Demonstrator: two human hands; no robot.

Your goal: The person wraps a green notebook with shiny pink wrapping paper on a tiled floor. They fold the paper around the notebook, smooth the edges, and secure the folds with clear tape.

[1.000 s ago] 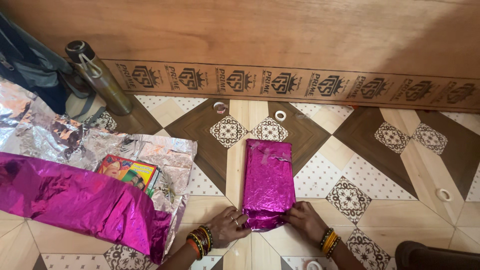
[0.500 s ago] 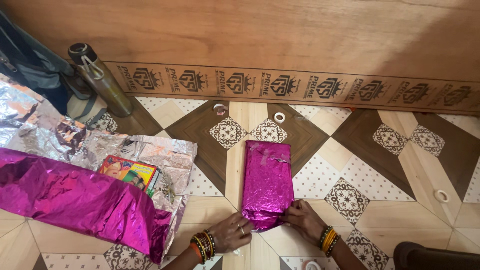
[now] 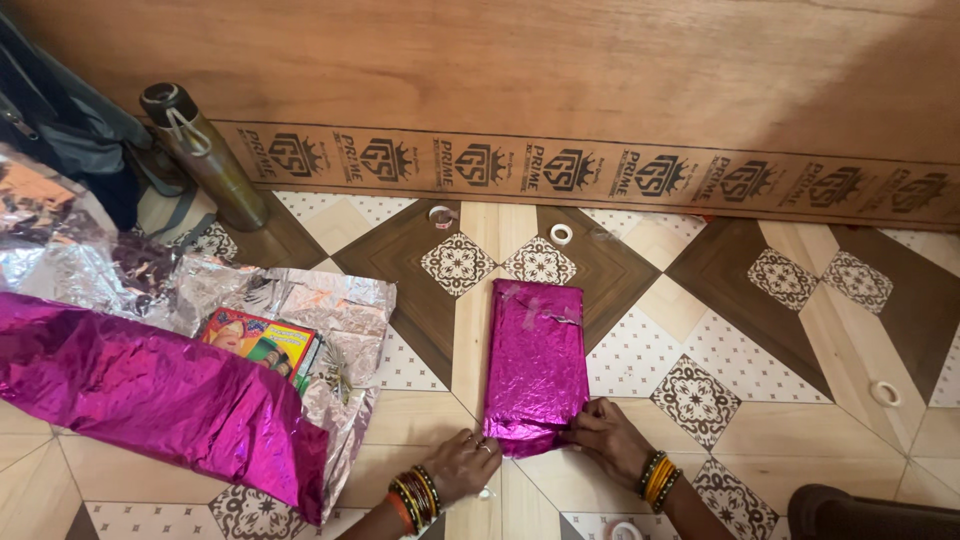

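A flat, oblong parcel (image 3: 536,365) wrapped in crinkled, shiny magenta foil lies on the patterned floor, its long side running away from the person toward the wooden board. The far end is folded shut and held with strips of clear tape that show as pale streaks across the foil. The near end is bunched and creased into a loose fold, with the foil there darker and rumpled. The wrap lies snug along both long edges.
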